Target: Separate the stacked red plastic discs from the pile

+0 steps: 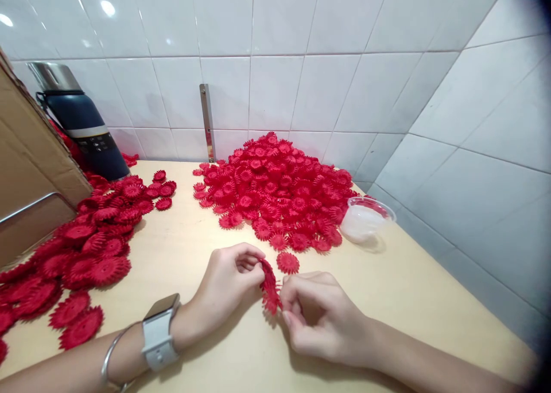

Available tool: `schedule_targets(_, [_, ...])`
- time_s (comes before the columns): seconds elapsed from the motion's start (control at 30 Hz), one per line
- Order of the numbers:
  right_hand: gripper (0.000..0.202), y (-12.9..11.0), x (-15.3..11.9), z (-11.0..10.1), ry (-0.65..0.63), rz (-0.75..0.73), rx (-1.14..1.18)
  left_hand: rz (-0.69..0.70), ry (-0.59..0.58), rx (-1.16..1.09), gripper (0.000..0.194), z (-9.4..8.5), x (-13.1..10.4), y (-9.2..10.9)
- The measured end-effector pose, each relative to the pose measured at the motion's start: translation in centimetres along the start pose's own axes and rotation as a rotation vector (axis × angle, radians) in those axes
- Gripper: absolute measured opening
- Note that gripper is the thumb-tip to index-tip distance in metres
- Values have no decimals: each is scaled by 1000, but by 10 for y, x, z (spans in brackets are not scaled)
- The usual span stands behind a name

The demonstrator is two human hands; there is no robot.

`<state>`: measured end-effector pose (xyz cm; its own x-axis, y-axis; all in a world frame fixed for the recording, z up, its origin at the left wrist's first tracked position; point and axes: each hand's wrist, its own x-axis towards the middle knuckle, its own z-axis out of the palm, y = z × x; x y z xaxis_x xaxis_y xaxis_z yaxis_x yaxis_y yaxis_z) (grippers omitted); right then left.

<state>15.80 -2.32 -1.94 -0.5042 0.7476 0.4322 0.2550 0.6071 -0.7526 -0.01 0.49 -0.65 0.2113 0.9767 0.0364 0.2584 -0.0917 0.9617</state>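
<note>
Between my two hands is a red fringed fabric flower [269,288], seen nearly edge-on just above the table. My left hand [235,278] pinches its upper left edge between thumb and fingers. At its lower right edge, my right hand [321,312] has thumb and forefinger pressed together on the fringe. Whether a small tool or thread is in the right fingertips cannot be made out. One loose red flower [288,263] lies flat on the table just beyond my hands. Behind it rises a large heap of small red flowers [275,186].
A clear plastic tub [365,221] with white contents stands right of the heap. More red flowers [99,238] spread along the left, beside a cardboard box [38,169] and a dark blue bottle [88,123]. A metal strip [206,123] stands against the tiled wall [279,89].
</note>
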Motion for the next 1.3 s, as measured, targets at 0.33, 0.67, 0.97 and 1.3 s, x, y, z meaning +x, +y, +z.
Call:
schedule_targets(0.33, [11, -1, 2, -4, 10, 159, 27, 153, 22, 108, 10, 1, -6, 6])
schedule_targets(0.67, [25, -1, 10, -1, 50, 430, -126, 316, -86, 286, 16, -5, -9, 10])
schedule_targets(0.97, [23, 2, 4, 2, 31, 185, -240, 300, -90, 264, 12, -3, -10, 9])
schedule_targets(1.3, [23, -5, 0, 2, -37, -290, -441, 194, -31, 259, 9, -1, -5, 5])
